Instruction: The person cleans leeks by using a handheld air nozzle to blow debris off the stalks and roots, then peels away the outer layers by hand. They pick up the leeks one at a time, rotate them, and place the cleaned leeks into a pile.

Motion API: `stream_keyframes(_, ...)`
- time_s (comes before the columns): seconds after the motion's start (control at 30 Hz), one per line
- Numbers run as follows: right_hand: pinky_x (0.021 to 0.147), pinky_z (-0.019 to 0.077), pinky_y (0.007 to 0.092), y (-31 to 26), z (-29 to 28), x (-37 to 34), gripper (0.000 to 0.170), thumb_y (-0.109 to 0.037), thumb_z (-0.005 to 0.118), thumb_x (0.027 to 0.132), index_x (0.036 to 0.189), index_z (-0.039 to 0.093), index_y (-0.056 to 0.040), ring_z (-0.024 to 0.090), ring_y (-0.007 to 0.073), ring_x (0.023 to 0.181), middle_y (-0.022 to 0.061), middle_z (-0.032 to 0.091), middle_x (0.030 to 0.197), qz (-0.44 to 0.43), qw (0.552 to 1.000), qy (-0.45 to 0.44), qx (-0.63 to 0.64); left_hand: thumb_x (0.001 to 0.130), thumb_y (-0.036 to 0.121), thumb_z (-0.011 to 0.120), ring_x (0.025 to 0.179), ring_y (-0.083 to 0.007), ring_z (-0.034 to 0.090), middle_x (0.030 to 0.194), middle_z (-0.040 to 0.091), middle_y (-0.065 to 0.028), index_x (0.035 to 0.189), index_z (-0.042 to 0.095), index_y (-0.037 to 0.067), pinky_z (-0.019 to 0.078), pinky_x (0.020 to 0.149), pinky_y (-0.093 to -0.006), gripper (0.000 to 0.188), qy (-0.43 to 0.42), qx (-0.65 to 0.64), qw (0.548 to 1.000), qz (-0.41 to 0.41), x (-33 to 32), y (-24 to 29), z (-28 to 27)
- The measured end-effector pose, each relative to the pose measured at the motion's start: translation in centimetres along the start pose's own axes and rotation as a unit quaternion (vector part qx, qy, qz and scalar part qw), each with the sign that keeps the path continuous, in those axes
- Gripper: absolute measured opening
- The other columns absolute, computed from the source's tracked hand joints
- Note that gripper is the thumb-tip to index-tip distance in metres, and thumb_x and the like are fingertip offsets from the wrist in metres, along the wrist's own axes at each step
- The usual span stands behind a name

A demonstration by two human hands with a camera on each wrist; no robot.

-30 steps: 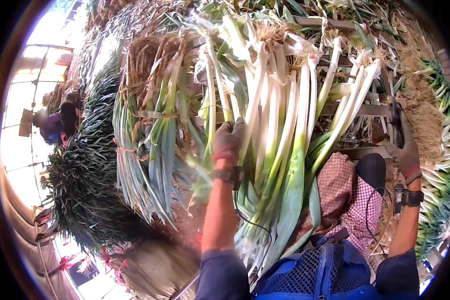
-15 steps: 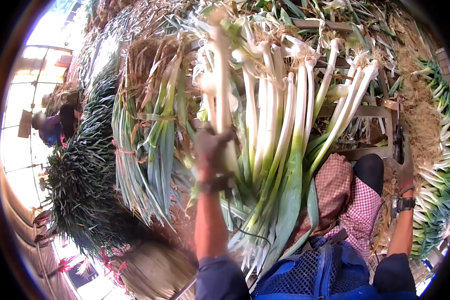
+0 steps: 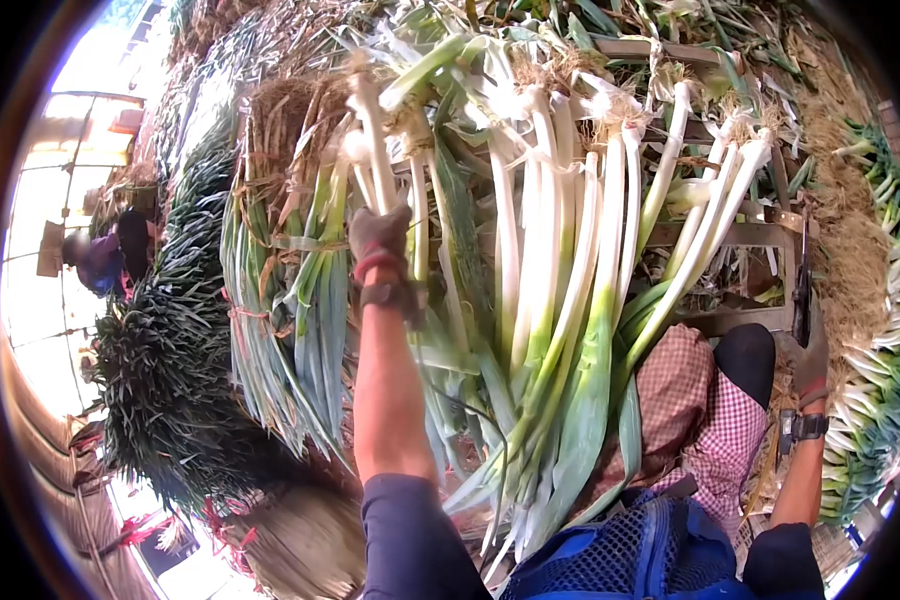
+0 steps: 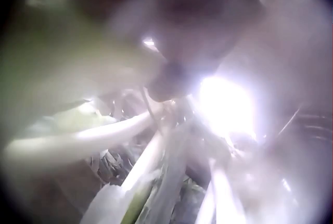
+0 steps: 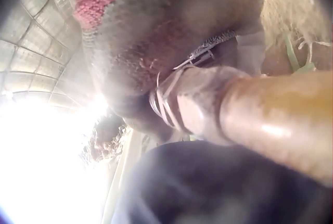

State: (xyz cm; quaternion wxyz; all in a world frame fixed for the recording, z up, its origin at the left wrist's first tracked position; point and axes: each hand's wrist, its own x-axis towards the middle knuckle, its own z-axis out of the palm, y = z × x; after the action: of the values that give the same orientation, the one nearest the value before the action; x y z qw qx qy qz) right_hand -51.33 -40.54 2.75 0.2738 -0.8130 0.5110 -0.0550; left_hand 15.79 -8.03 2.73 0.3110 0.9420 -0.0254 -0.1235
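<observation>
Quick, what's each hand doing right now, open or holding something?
Left hand: closed, holding leeks.
Right hand: closed, holding a tool.

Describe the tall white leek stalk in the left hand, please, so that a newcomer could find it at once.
In the head view, find the central spread of leeks, then the gloved left hand at its left. The tall stalk rises from that hand, reaching clearly higher than the shorter pale stalk beside it.

The head view looks forward and down over the leeks (image 3: 607, 230) from above. Both wrist views face the work from very close: the left shares leeks with the head view, the right shares the right hand (image 3: 806, 365).
</observation>
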Motion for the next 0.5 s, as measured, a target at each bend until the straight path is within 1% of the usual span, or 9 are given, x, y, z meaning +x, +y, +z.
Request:
stream_keyframes(0.07, 0.124, 0.0372, 0.0395, -0.3, 0.3, -0.1, 0.087, -0.023, 0.079, 0.092, 0.164, 0.037, 0.0034, 0.048, 0.0348, 0.149, 0.0243, 0.048, 0.162, -0.008, 1.0, 0.005, 0.007, 0.08, 0.036, 0.089, 0.096, -0.0381, 0.077, 0.103, 0.077, -0.0266, 0.116, 0.07, -0.008, 0.0601, 0.086, -0.0441, 0.06, -0.019, 0.094, 0.995, -0.001, 1.0, 0.1, 2.1)
stream_keyframes(0.1, 0.123, 0.0374, 0.04, -0.5, 0.4, -0.1, 0.086, -0.024, 0.079, 0.093, 0.163, 0.038, 0.0037, 0.049, 0.0351, 0.149, 0.0247, 0.049, 0.162, -0.016, 1.0, 0.012, 0.015, 0.081, 0.036, 0.09, 0.105, -0.0401, 0.075, 0.112, 0.076, -0.027, 0.119, 0.069, -0.005, 0.0593, 0.092, -0.0459, 0.06, -0.029, 0.109, 0.993, -0.017, -0.4, 1.9, 2.2)
stream_keyframes(0.13, 0.123, 0.0374, 0.04, -1.0, 0.4, 0.0, 0.086, -0.024, 0.079, 0.093, 0.163, 0.038, 0.0037, 0.049, 0.0351, 0.149, 0.0247, 0.049, 0.162, -0.015, 1.0, 0.014, 0.015, 0.08, 0.037, 0.091, 0.106, -0.042, 0.075, 0.114, 0.076, -0.0266, 0.119, 0.069, -0.003, 0.059, 0.093, -0.0474, 0.06, -0.016, 0.158, 0.987, 0.004, -0.5, 2.1, 3.1)
stream_keyframes(0.23, 0.124, 0.0365, 0.0398, -1.0, 0.2, -0.2, 0.087, -0.027, 0.079, 0.093, 0.162, 0.038, 0.005, 0.049, 0.0352, 0.149, 0.0246, 0.048, 0.162, -0.025, 0.999, 0.002, 0.02, 0.079, 0.038, 0.091, 0.107, -0.0417, 0.074, 0.115, 0.076, -0.0259, 0.117, 0.069, -0.002, 0.0583, 0.094, -0.0485, 0.059, -0.036, 0.13, 0.991, -0.011, -1.0, 2.8, 4.3)
stream_keyframes(0.33, 0.124, 0.0357, 0.0396, -0.6, 0.4, -0.2, 0.087, -0.026, 0.08, 0.092, 0.162, 0.039, 0.0057, 0.049, 0.0344, 0.149, 0.024, 0.049, 0.162, -0.006, 1.0, 0.012, -0.007, 0.078, 0.038, 0.091, 0.111, -0.0403, 0.073, 0.12, 0.074, -0.0243, 0.122, 0.065, 0.0, 0.058, 0.097, -0.0472, 0.064, -0.05, 0.131, 0.99, 0.021, -1.8, 2.5, 5.2)
stream_keyframes(0.4, 0.125, 0.0346, 0.0389, -1.3, 0.0, -0.5, 0.087, -0.023, 0.08, 0.091, 0.161, 0.04, 0.0062, 0.05, 0.0327, 0.147, 0.0234, 0.05, 0.161, 0.027, 0.999, 0.002, 0.043, 0.076, 0.033, 0.09, 0.104, -0.0451, 0.073, 0.113, 0.075, -0.0269, 0.119, 0.064, -0.002, 0.0582, 0.091, -0.0491, 0.061, 0.005, 0.19, 0.978, 0.082, -2.4, 2.3, 6.3)
stream_keyframes(0.43, 0.125, 0.0346, 0.0389, -1.4, -0.3, -0.7, 0.087, -0.023, 0.08, 0.091, 0.161, 0.04, 0.0062, 0.05, 0.0327, 0.147, 0.0234, 0.05, 0.161, 0.029, 0.999, 0.003, 0.042, 0.079, 0.033, 0.088, 0.123, -0.0394, 0.069, 0.134, 0.07, -0.0203, 0.137, 0.057, 0.004, 0.0553, 0.106, -0.0462, 0.072, -0.045, 0.243, 0.969, 0.032, -2.3, 3.0, 6.3)
stream_keyframes(0.47, 0.122, 0.0372, 0.038, -1.4, -0.6, -0.9, 0.086, -0.021, 0.08, 0.09, 0.162, 0.039, 0.006, 0.052, 0.0306, 0.144, 0.022, 0.052, 0.159, 0.012, 0.999, 0.012, 0.035, 0.079, 0.033, 0.088, 0.123, -0.0394, 0.069, 0.134, 0.07, -0.0203, 0.137, 0.057, 0.004, 0.0553, 0.106, -0.0462, 0.072, -0.046, 0.242, 0.969, 0.032, -2.4, 3.3, 6.4)
stream_keyframes(0.5, 0.12, 0.0398, 0.0371, -1.9, -1.1, -1.0, 0.087, -0.019, 0.079, 0.09, 0.162, 0.039, 0.0058, 0.054, 0.0285, 0.141, 0.0207, 0.053, 0.158, -0.004, 0.999, 0.024, 0.028, 0.079, 0.03, 0.086, 0.124, -0.04, 0.068, 0.134, 0.07, -0.0206, 0.136, 0.058, 0.004, 0.055, 0.107, -0.0466, 0.068, -0.052, 0.246, 0.968, 0.007, -2.1, 3.5, 6.7)
